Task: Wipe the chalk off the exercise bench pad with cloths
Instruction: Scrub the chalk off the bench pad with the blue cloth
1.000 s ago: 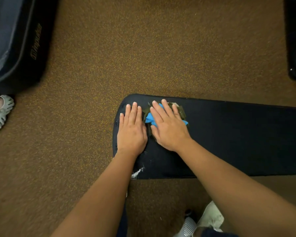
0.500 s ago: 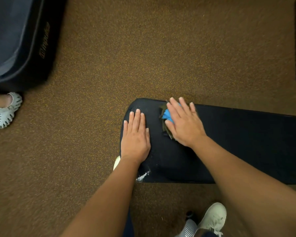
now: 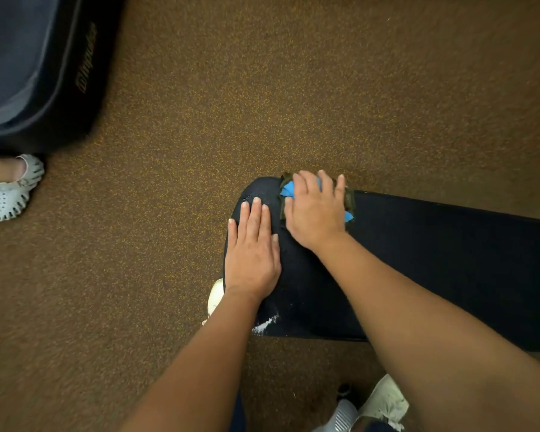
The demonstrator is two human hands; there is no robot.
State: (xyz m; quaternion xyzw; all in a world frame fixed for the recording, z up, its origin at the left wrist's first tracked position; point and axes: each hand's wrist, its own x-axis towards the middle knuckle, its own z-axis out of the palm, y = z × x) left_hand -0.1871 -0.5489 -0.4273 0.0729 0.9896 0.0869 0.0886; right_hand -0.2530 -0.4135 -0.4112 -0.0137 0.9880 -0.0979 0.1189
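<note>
Bench pad (image 3: 434,260): dark, finely textured, rounded end; white chalk smear (image 3: 264,325) at near edge.
Cloths (image 3: 286,191): crumpled blue and olive, pressed under the flat-fingered right grip (image 3: 315,210).
Left grip (image 3: 251,254): flat on pad, empty.

Gym — speckled rubber floor (image 3: 262,104), bench pad (image 3: 449,260).

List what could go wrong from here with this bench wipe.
1. The cloths sit under the right hand at the far edge of the pad, partly over it; another push could drop them.
2. The chalk smear lies at the near edge, away from the cloths, beside the left arm; it may be missed.
3. The right hand presses flat, without a grip, so the cloths may slip apart.
</note>
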